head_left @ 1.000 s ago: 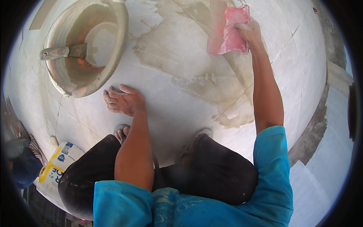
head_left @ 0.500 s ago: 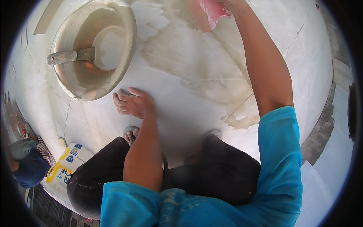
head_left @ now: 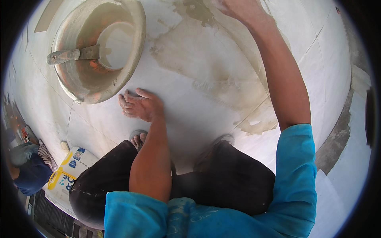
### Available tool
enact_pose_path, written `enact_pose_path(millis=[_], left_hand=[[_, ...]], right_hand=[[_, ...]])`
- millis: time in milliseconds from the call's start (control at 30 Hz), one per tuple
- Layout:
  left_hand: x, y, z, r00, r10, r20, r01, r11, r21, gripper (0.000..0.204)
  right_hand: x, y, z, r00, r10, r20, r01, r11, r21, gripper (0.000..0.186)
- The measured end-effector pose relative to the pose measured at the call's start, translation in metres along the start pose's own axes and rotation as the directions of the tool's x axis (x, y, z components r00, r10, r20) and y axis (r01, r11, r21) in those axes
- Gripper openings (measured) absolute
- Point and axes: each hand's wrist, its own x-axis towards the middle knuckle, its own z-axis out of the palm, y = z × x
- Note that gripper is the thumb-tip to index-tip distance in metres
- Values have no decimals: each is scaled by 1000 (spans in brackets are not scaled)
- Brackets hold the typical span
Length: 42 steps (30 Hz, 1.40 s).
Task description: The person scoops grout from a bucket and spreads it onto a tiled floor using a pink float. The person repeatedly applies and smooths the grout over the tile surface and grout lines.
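My left hand rests on the pale flat surface with its fingers spread, holding nothing. Just beyond it stands a round, putty-crusted basin, orange showing through inside. A putty knife lies over the basin's left rim, its blade pointing inward. My right arm reaches far forward, and the upper edge of the picture cuts off part of my right hand. Its fingers look curled, but whatever they grip is out of sight. Beneath that arm spreads a beige, damp-looking putty patch along a joint.
A white tub with a yellow handle stands beside my left knee. Past it, at the far left, another person in dark blue crouches. A rough grey strip borders the pale surface on the right.
My right hand has moved slightly inward, and its wrist has turned. The pink flat scraper seen in it earlier no longer shows. My left hand stays almost still.
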Motion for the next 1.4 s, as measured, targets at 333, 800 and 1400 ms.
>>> enact_pose_path(millis=[333,800,1400], left_hand=[[-6,1,9,1000,15,13,-15,1000,-3,49],[-11,9,6,998,37,54,-38,999,18,50],[-7,2,12,999,-25,38,23,998,51,50]], right_hand=[[117,17,32,907,-403,119,393,914,95,17],[-151,120,30,810,-529,255,490,848,204,9],[-167,185,2,954,258,151,-273,958,85,25]])
